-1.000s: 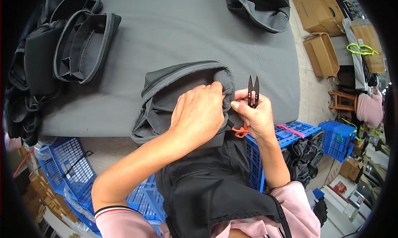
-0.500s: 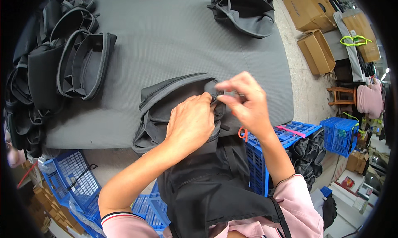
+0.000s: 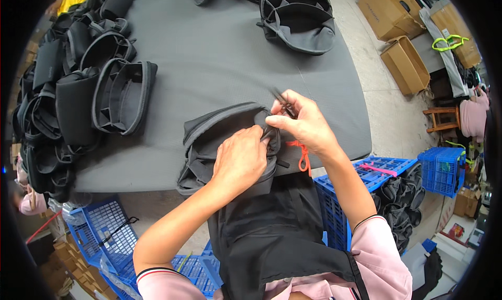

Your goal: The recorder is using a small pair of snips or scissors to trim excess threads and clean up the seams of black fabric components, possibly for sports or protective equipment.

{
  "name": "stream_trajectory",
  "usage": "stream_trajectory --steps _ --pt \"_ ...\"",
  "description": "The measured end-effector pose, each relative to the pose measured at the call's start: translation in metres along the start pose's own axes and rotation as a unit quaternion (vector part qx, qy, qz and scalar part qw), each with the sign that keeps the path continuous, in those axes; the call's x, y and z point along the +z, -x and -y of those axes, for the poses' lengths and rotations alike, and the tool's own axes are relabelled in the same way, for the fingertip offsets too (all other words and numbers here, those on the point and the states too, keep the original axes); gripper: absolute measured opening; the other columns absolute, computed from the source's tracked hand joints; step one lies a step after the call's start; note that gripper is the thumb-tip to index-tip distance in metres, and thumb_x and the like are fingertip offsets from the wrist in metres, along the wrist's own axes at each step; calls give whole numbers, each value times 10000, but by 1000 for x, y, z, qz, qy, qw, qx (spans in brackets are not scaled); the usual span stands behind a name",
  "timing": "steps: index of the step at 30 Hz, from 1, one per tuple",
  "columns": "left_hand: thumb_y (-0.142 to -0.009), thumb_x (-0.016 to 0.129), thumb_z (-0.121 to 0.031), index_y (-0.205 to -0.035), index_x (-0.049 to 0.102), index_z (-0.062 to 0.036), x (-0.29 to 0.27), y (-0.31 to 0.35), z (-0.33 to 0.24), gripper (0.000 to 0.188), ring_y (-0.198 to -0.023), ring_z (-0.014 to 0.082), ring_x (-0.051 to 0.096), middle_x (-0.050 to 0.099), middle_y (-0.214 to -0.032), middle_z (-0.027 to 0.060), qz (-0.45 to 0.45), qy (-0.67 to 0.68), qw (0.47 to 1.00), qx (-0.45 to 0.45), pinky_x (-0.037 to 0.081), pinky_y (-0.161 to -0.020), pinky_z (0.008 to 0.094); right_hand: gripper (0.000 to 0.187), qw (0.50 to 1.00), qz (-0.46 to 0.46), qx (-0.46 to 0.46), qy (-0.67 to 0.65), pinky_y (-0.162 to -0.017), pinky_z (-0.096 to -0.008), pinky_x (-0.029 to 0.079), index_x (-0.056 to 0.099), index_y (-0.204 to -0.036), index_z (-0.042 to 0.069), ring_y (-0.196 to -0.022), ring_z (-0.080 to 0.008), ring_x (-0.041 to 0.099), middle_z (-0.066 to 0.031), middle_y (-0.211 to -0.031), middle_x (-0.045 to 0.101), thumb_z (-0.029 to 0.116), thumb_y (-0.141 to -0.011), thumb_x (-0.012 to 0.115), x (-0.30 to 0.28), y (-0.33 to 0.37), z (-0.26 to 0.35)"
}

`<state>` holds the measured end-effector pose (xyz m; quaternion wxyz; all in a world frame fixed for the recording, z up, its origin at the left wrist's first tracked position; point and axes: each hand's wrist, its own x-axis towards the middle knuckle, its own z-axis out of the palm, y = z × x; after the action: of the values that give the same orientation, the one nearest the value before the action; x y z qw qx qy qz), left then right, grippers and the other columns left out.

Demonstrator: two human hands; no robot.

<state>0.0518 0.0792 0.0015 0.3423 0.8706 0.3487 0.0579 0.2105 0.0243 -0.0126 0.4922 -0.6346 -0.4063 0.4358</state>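
A dark grey zippered pouch (image 3: 222,117) lies unzipped at the table's near edge, its mouth and inner pockets facing up. My left hand (image 3: 241,156) is closed on the right side of its rim, fingertips pinching the fabric there. Just right of that, my right hand (image 3: 303,121) is closed around small dark thread snips (image 3: 285,102), tips pointing up and away over the table. An orange cord loop (image 3: 304,158) hangs below the right hand. The snips are slightly blurred and partly hidden by the fingers.
Finished-looking dark pouches (image 3: 63,91) pile up along the left, with one open pouch (image 3: 123,99) beside them. Another open pouch (image 3: 297,25) stands at the far right of the grey table (image 3: 209,54). Blue crates (image 3: 334,211) stand below the near edge; cardboard boxes (image 3: 402,65) lie beyond.
The right hand has drawn slightly back from the pouch rim, and the dark snips now show in it. The orange cord has swung into fuller view. The left hand keeps its hold.
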Motion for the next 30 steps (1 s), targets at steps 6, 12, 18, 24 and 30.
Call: stream_trajectory --steps 6,12,18,24,30 --pt "-857 536 -155 -819 514 21 1 2 1 182 -819 385 570 579 -800 202 1 -3 1000 -7 439 -725 480 294 991 -92 -81 48 -652 -274 473 555 -1033 27 -736 -142 591 -57 -890 587 135 -790 680 -7 28 -3" --pt "-850 539 -165 -812 512 26 -2 0 -4 197 -788 391 566 569 -775 211 15 4 999 -44 427 -701 474 278 956 -134 -169 198 -608 -332 496 569 -1027 59 -724 -250 634 -77 -904 571 77 -766 663 1 53 -12" --pt "-848 543 -164 -808 505 31 -1 0 -4 203 -772 390 564 563 -761 208 14 -14 999 -29 426 -691 469 265 946 -163 -199 199 -571 -320 485 583 -1012 51 -671 -232 626 -73 -869 564 78 -764 671 7 49 -22" --pt "-848 543 -157 -820 507 28 -1 1 -3 190 -771 383 566 562 -760 201 8 -12 1000 -20 429 -686 465 262 949 -173 -198 172 -537 -316 475 591 -1010 44 -631 -227 613 -80 -842 564 86 -765 675 13 49 -23" --pt "-849 539 -154 -826 509 28 0 1 -4 186 -776 378 569 564 -763 199 11 -9 1000 -21 431 -686 463 252 938 -196 -214 189 -535 -322 478 595 -999 41 -626 -241 610 -78 -832 569 85 -764 676 18 48 -24"
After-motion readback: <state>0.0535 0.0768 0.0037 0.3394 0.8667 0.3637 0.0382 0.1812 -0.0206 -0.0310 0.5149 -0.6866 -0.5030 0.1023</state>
